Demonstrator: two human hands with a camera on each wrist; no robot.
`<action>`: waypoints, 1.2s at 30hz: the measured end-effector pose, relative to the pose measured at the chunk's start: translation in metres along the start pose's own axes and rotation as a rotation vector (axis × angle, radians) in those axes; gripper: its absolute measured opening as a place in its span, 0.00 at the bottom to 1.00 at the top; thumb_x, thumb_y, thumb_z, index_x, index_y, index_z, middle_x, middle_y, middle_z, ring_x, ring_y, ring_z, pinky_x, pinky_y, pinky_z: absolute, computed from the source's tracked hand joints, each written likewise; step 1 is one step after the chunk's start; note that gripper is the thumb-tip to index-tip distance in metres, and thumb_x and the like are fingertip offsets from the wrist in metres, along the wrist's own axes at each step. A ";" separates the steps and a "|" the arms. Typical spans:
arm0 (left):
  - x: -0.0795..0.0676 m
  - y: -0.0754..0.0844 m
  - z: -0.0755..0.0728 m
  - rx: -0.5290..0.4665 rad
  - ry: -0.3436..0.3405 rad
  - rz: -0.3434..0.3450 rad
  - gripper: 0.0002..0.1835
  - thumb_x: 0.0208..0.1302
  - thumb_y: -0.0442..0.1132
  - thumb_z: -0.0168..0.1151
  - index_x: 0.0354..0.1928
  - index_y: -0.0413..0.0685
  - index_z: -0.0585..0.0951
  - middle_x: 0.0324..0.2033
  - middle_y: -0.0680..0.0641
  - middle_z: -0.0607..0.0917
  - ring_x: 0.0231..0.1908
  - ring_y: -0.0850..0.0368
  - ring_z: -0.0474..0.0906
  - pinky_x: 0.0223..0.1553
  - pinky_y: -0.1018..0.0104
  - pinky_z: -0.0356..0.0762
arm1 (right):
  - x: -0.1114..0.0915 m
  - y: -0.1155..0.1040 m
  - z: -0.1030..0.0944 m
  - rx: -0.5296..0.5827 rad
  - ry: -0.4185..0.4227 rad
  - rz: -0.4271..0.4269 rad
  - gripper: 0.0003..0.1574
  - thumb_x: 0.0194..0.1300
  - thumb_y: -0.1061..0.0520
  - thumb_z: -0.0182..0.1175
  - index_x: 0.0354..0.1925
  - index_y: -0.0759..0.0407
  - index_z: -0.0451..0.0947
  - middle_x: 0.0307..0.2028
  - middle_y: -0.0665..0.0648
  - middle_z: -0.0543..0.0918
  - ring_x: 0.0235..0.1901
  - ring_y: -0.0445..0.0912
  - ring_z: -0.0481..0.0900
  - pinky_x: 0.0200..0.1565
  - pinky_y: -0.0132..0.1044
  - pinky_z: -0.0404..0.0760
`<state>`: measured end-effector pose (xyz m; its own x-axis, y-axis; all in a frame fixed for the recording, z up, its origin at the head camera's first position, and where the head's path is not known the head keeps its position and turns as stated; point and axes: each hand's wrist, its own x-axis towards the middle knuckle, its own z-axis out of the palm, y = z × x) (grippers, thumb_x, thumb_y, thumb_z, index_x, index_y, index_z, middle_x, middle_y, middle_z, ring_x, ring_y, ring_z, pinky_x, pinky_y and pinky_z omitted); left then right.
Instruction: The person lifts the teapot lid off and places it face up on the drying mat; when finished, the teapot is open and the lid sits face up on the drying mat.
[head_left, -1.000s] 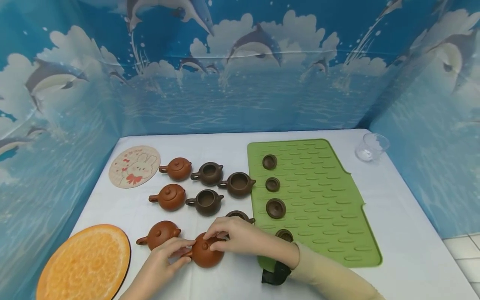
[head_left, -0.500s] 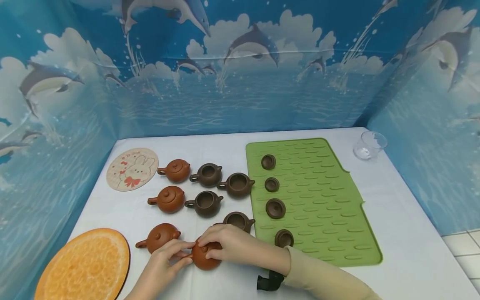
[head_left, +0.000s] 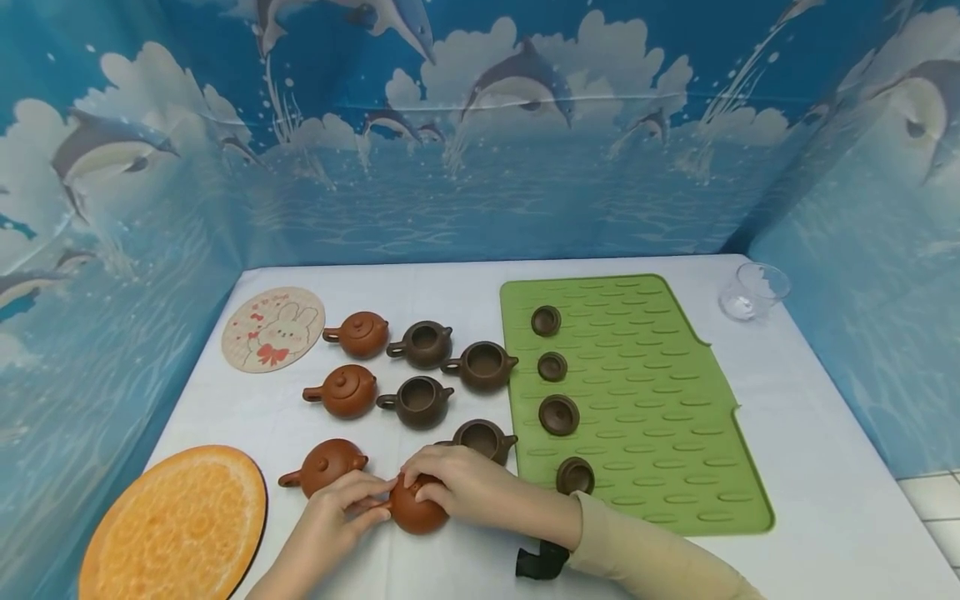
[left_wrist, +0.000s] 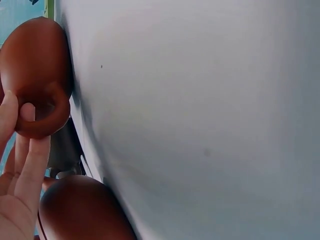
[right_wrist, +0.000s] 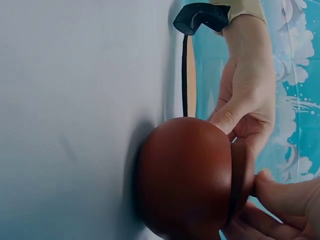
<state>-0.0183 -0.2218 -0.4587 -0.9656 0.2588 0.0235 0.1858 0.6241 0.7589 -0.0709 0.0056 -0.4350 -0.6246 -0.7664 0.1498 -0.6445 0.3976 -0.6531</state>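
Observation:
My left hand (head_left: pixel 330 518) holds a small reddish-brown teapot (head_left: pixel 418 512) by its handle (left_wrist: pixel 47 122), with a fingertip through the loop in the left wrist view. From above, my right hand (head_left: pixel 468 485) pinches the knob of this teapot's lid (right_wrist: pixel 243 167). In the right wrist view the lid sits at a tilt on the opening, and a dark gap shows along its edge. The pot stands on the white tabletop. Beside my left fingers is another lidded reddish-brown teapot (head_left: pixel 330 467). A dark brown lidless teapot (head_left: pixel 486 438) lies partly hidden behind my right hand.
Further back stand two reddish-brown lidded teapots (head_left: pixel 349 392) and several dark lidless teapots (head_left: pixel 420 402). Several dark lids (head_left: pixel 558 415) lie on a green mat (head_left: pixel 660 450). An orange round mat (head_left: pixel 176 521), a rabbit coaster (head_left: pixel 273 329) and a clear cup (head_left: pixel 752 292) stand near the edges.
My right fingers have closed in over the lid's knob, which showed between them earlier. My right hand has shifted slightly, uncovering more of the dark teapot behind it. The left hand keeps its hold.

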 end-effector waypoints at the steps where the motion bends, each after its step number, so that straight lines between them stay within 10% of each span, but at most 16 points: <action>1: 0.000 0.000 0.000 -0.003 0.002 0.003 0.15 0.52 0.34 0.74 0.43 0.52 0.88 0.39 0.58 0.86 0.42 0.67 0.83 0.38 0.74 0.83 | -0.001 0.000 0.000 0.010 0.008 0.006 0.04 0.67 0.60 0.62 0.41 0.54 0.80 0.46 0.48 0.85 0.50 0.38 0.81 0.54 0.26 0.77; 9: -0.001 0.002 -0.001 -0.007 0.028 0.034 0.14 0.51 0.34 0.74 0.42 0.52 0.88 0.38 0.57 0.86 0.40 0.69 0.82 0.37 0.74 0.83 | -0.007 0.004 -0.023 0.353 0.108 0.188 0.09 0.67 0.58 0.63 0.46 0.56 0.82 0.50 0.53 0.86 0.52 0.42 0.83 0.53 0.29 0.80; 19: 0.000 0.001 -0.001 -0.014 0.043 0.048 0.16 0.49 0.31 0.75 0.43 0.50 0.88 0.37 0.58 0.86 0.40 0.72 0.80 0.38 0.74 0.83 | -0.036 0.051 -0.108 0.895 0.317 0.484 0.18 0.72 0.60 0.55 0.57 0.66 0.73 0.52 0.54 0.82 0.51 0.41 0.82 0.57 0.34 0.79; 28: 0.000 0.002 0.000 -0.032 0.004 -0.006 0.16 0.51 0.33 0.74 0.44 0.51 0.88 0.38 0.58 0.85 0.39 0.69 0.81 0.40 0.74 0.83 | -0.066 0.130 -0.150 1.436 0.502 0.461 0.14 0.79 0.62 0.40 0.58 0.59 0.65 0.50 0.55 0.81 0.49 0.44 0.84 0.56 0.33 0.80; 32: 0.000 0.002 0.001 -0.010 0.002 -0.041 0.17 0.50 0.32 0.74 0.44 0.52 0.88 0.38 0.60 0.85 0.41 0.71 0.80 0.40 0.75 0.83 | -0.073 0.155 -0.155 1.478 0.593 0.550 0.26 0.79 0.54 0.43 0.69 0.58 0.54 0.48 0.55 0.81 0.48 0.44 0.85 0.57 0.32 0.79; 36: -0.001 0.002 0.001 0.004 0.001 -0.046 0.17 0.50 0.30 0.74 0.44 0.51 0.88 0.38 0.60 0.85 0.39 0.72 0.80 0.41 0.74 0.83 | -0.072 0.174 -0.154 1.204 0.612 0.690 0.38 0.79 0.53 0.42 0.76 0.66 0.42 0.58 0.60 0.74 0.51 0.39 0.80 0.58 0.28 0.76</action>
<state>-0.0168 -0.2199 -0.4579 -0.9733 0.2293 -0.0106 0.1422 0.6385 0.7564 -0.2057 0.2080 -0.4449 -0.9212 -0.1666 -0.3516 0.3865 -0.2890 -0.8758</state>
